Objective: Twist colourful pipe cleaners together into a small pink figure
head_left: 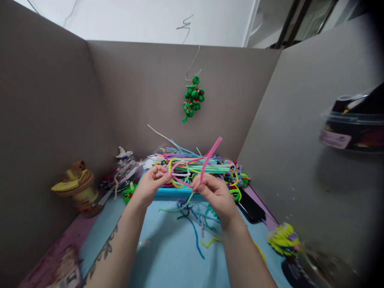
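My left hand [151,183] pinches a small bundle of looped pipe cleaners [169,164] in yellow, pink and lilac, held up over the table. To its right, my right hand [216,195] grips a pink pipe cleaner [210,155] between thumb and fingers. Its free end sticks up and leans right, while a pink strand runs between both hands. Behind them lies a heap of straight pipe cleaners [207,169] in many colours, in or over a blue tray [177,193]. Below my hands, loose cut pieces [196,232] in blue, teal, purple and yellow are scattered.
Grey panels [144,88] enclose three sides. A green fuzzy ornament [193,98] hangs from a wire. On the right are a black phone [251,206], a yellow fuzzy piece [283,239] and a wall-hung container [357,124]. A brown-and-yellow pot-like object [76,186] stands left.
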The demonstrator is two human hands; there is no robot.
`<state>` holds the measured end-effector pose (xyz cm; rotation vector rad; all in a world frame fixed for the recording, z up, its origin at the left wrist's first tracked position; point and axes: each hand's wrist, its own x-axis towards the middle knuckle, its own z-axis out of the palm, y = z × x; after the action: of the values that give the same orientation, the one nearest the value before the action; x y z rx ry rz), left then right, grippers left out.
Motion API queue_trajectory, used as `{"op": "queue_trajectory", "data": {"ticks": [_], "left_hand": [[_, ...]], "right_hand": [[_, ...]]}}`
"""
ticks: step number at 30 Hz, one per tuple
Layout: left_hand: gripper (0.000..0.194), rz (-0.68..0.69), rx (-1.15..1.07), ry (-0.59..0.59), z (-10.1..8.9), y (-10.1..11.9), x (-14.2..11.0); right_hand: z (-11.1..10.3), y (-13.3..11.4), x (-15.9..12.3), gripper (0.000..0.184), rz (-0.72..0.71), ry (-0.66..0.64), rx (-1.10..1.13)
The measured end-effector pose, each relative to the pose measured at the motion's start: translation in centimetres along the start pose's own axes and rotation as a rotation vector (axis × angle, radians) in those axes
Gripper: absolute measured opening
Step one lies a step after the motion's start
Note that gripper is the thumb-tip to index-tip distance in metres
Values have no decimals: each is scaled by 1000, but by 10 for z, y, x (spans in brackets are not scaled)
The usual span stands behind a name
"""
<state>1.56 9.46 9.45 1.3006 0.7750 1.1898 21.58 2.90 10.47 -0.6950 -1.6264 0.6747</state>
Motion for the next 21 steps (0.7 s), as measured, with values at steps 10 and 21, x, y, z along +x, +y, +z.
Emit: {"op": "queue_trajectory", "data": {"ticks": [10,21], "left_hand": [[30,62,201,40,12,-16,4],[15,235,665,-390,41,0,-26]], "right_hand": [[22,2,3,13,188,100,262],[-2,29,5,23,212,736,144]]}}
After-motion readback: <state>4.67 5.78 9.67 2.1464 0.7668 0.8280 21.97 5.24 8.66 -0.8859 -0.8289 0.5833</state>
